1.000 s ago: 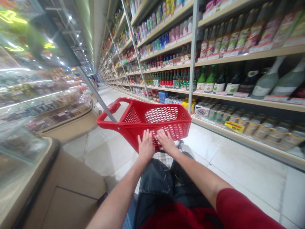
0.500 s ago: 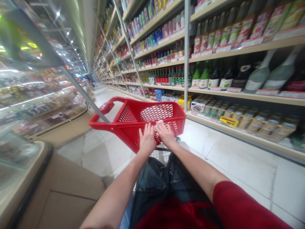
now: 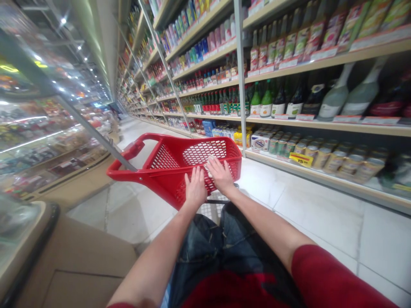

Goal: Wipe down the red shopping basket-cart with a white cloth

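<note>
A red plastic shopping cart basket [image 3: 160, 177] with honeycomb-shaped holes stands in front of my knees, side-on to me. My left hand [image 3: 195, 190] rests flat against its near wall, fingers extended and nothing in it. Beside it, my right hand [image 3: 222, 176] presses a crumpled white wipe [image 3: 207, 169] to the same wall, its fingertips at the top rim. Most of the wipe is hidden under the fingers; whether it is paper or fabric I cannot tell.
Shelves of bottles [image 3: 266, 100] and cans [image 3: 321, 156] run along the right, with a yellow price tag [image 3: 301, 159]. A grey pole [image 3: 96, 132] rises from the cart's handle end. A beige display case [image 3: 86, 256] stands close on my left. White floor tiles [image 3: 308, 201] lie between.
My right hand and the wipe have moved slightly up and right along the cart wall. My left hand has shifted a little right on it. The view has turned slightly right.
</note>
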The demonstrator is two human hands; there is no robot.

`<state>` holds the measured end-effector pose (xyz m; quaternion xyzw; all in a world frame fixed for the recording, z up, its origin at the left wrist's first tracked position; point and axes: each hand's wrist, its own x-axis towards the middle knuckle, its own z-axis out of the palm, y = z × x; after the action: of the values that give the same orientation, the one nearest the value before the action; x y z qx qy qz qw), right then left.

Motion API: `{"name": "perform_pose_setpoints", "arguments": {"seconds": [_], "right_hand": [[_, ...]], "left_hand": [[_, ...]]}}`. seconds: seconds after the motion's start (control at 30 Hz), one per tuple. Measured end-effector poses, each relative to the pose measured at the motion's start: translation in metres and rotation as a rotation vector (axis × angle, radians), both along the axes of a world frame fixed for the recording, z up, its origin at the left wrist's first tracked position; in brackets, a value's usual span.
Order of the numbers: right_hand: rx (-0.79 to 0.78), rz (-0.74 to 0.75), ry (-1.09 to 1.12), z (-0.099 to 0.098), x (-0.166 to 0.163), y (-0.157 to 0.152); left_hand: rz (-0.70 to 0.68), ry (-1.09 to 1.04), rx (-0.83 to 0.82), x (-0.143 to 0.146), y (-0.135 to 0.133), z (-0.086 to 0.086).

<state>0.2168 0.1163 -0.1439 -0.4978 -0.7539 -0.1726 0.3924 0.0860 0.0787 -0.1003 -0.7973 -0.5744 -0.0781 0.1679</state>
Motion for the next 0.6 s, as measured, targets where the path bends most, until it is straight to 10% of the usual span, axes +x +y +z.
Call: {"name": "perform_pose_setpoints", "arguments": {"seconds": [0.23, 0.6], "right_hand": [[-0.204, -0.031, -0.054, -0.062, 0.028, -0.010], [-0.181, -0.154, 0.136, -0.037, 0.060, 0.003]], "left_hand": [[-0.088, 0.046, -0.046, 0.022, 0.000, -0.008], [-0.166, 0.116, -0.046, 0.060, 0.009, 0.002]]}}
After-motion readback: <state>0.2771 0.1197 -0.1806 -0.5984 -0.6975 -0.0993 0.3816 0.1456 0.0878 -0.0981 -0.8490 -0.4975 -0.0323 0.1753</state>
